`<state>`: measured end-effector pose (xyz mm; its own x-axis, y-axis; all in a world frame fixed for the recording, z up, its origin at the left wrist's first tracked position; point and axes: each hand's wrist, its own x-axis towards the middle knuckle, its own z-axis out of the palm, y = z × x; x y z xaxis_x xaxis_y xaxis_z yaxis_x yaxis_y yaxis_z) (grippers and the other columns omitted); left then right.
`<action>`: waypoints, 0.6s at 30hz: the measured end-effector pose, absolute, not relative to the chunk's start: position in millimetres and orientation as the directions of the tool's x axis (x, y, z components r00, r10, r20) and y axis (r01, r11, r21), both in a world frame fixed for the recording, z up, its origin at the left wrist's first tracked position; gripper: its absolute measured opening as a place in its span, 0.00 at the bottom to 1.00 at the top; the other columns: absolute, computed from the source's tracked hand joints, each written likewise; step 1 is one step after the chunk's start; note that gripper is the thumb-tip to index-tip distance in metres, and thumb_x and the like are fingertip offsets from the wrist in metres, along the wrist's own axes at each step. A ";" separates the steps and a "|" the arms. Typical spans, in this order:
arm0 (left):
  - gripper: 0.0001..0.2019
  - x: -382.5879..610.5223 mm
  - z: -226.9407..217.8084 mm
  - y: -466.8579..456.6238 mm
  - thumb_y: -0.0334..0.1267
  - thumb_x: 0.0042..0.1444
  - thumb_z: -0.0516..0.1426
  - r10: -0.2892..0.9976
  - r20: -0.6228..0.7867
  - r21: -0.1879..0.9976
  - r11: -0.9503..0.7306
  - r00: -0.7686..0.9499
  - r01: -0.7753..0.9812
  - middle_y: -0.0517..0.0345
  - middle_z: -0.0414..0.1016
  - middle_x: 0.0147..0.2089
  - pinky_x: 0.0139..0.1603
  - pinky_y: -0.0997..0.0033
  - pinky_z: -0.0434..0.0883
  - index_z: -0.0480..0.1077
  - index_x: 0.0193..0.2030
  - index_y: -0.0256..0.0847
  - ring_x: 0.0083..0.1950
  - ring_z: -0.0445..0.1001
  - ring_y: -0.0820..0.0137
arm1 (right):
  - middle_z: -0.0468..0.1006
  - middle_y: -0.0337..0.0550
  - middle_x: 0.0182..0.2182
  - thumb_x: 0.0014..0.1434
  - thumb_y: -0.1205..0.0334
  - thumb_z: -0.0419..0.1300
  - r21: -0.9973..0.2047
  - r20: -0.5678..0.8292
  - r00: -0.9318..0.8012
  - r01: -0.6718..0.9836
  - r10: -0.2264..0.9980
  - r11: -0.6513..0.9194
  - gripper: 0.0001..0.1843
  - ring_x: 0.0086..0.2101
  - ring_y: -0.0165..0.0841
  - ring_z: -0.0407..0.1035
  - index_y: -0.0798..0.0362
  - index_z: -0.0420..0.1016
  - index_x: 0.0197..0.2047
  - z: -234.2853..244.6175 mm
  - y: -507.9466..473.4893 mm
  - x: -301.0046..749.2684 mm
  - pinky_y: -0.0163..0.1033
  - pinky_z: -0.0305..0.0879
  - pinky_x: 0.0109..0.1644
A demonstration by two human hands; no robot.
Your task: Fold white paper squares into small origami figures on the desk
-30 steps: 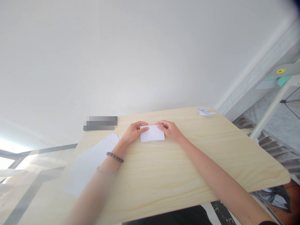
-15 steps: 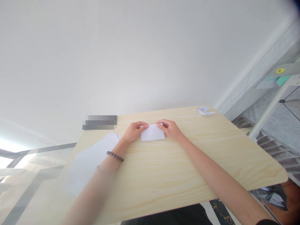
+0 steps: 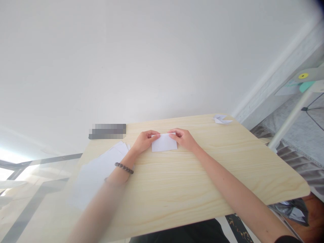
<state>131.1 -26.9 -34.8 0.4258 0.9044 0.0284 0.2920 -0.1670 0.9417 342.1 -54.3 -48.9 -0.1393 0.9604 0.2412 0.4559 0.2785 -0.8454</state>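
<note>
A small white rectangle of paper [image 3: 164, 143] is at the middle of the light wooden table. My left hand [image 3: 145, 141] pinches its upper left corner, thumb in front and fingers behind. At the upper right corner my right hand [image 3: 184, 137] grips it the same way. The fingertips behind the paper's top edge are partly hidden. Dark beads circle my left wrist. Under and beside my left forearm lie several loose white sheets [image 3: 101, 168].
On the table [image 3: 177, 192], a folded white paper piece [image 3: 222, 119] lies at the far right corner. A blurred-out dark object [image 3: 107, 131] sits at the back left. The wall [image 3: 152, 60] rises behind. A pale post [image 3: 291, 116] stands to the right.
Both hands keep their hold on the paper and have hardly moved. The whole view has shifted very slightly.
</note>
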 end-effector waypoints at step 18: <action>0.19 131.1 -35.5 -25.0 0.49 0.45 0.59 0.913 -0.056 0.961 -0.060 0.403 0.270 0.53 0.76 0.34 0.34 0.73 0.66 0.73 0.38 0.35 0.33 0.71 0.70 | 0.75 0.42 0.34 0.53 0.53 0.54 -0.850 0.240 -0.162 0.441 0.957 0.288 0.15 0.29 0.29 0.66 0.51 0.73 0.40 -51.7 -54.1 343.1 0.35 0.61 0.32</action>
<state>131.1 -25.0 -35.5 0.4032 0.9134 -0.0563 0.2698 -0.0598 0.9611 343.1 -54.1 -51.7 -0.1617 0.9572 0.2400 0.4407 0.2877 -0.8503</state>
